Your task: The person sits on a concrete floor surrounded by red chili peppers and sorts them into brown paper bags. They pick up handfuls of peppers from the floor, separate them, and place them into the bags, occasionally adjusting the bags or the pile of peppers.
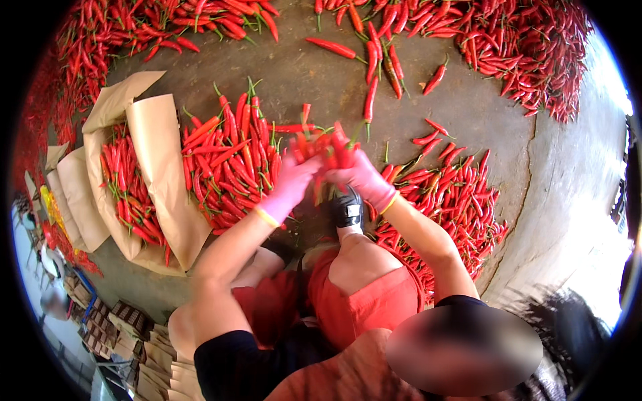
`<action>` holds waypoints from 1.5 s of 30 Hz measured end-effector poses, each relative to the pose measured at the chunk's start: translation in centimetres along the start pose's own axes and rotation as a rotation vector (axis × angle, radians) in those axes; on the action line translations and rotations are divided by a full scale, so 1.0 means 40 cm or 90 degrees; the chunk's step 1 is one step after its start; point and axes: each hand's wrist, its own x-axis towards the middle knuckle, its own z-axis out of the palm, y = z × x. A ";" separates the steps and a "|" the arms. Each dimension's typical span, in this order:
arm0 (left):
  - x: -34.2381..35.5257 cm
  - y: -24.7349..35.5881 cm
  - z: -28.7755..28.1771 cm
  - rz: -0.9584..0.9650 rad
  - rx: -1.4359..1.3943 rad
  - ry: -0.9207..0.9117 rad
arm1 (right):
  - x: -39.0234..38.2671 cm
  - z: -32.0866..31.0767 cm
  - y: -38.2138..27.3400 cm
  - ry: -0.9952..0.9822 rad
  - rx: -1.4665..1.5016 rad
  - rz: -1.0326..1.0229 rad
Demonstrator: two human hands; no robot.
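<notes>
In front of me, both hands wear pink gloves with yellow cuffs. My left hand point(297, 179) is closed around red chili peppers, slightly smeared by motion. Close beside it, my right hand point(366, 180) grips more of the same bunch of chili peppers point(342, 154), whose green stems stick out. Just left of my hands lies a pile of chili peppers point(231, 157). An open brown paper bag point(157, 137) stands beyond that pile, partly filled with chili peppers point(127, 174). To the right, next to my right forearm, spreads another chili pile point(455, 207).
Large heaps of chili peppers point(528, 53) cover the far floor, with a few loose ones scattered nearer. My shoe point(349, 212) is just below my hands. Folded brown paper bags point(160, 367) and stacked brown goods point(100, 327) sit at the lower left. A crack runs through the concrete floor point(535, 200).
</notes>
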 end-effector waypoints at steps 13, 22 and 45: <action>-0.554 0.710 -0.819 0.200 0.830 0.346 | 0.269 0.665 0.158 -0.270 -0.332 -0.440; -0.418 0.501 -0.977 0.178 1.156 0.545 | 0.397 -0.092 0.103 0.142 -1.088 -0.257; 0.069 -0.026 -0.182 0.609 1.249 -0.275 | 0.135 -0.394 -0.044 0.483 -0.969 -0.099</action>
